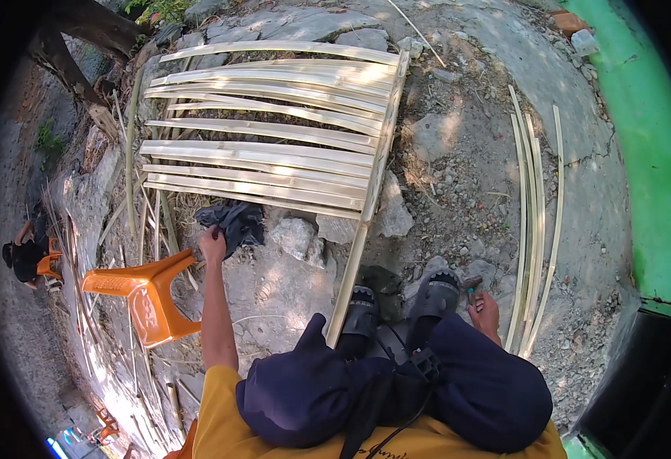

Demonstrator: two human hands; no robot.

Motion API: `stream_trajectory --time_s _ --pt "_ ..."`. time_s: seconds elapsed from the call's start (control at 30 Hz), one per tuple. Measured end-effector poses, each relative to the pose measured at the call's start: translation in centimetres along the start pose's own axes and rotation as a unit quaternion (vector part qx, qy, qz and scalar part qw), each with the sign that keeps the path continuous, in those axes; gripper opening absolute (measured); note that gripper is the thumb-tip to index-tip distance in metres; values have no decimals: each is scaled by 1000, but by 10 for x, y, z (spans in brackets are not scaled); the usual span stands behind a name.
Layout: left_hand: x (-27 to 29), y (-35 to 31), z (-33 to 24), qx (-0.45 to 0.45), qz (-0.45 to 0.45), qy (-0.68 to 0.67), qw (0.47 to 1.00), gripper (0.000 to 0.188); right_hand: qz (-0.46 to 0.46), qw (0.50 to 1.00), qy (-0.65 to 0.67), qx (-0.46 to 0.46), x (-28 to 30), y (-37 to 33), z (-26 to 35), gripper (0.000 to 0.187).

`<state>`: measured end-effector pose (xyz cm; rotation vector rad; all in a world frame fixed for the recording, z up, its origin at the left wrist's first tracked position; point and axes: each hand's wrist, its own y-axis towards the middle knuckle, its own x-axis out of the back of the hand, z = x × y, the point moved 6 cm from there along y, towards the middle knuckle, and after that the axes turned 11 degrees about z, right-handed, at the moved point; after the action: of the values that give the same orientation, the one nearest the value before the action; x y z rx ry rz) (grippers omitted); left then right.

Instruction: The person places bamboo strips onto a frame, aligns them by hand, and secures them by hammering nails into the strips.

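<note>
My left hand (211, 246) is closed on the edge of a crumpled black plastic bag (237, 224), at the near left of a row of bamboo slats (267, 157). The slats lie side by side, their right ends against a long bamboo strip (381, 145) that runs down toward my feet. By my right shoe, my right hand (484, 312) is closed round a small tool (471, 284) with a dark end and a teal part; its exact kind is too small to make out.
An orange plastic stool (152, 294) lies tipped beside my left forearm. Loose bamboo strips (530, 222) lie to the right, near a green wall (649, 138). Stones (297, 239) sit between slats and feet. Another person (28, 252) sits at far left.
</note>
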<state>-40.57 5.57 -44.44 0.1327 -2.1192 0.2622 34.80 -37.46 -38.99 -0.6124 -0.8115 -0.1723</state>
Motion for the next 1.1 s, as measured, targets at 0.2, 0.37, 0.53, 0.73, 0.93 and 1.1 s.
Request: stream_trajectory --time_s 0.2,0.37,0.53,0.73,0.93,1.1 --pt "-2 2 -20 -149 -4 -7 989 28 8 1000 12 -10 -6 5 -1 35" --pt "-33 9 -47 -110 136 78 981 18 9 1000 16 -17 -4 3 -6 35" --pt "-33 19 -37 -46 133 66 988 15 18 999 32 -26 -8 5 -6 34" --pt "-47 17 -46 -76 168 68 981 14 13 999 40 -27 -6 5 -5 34" --pt "-61 -1 -75 -119 157 132 971 12 13 999 36 -34 -6 5 -14 34" --pt "-55 -10 -87 -123 160 163 966 12 7 999 42 -7 -7 6 -9 34"
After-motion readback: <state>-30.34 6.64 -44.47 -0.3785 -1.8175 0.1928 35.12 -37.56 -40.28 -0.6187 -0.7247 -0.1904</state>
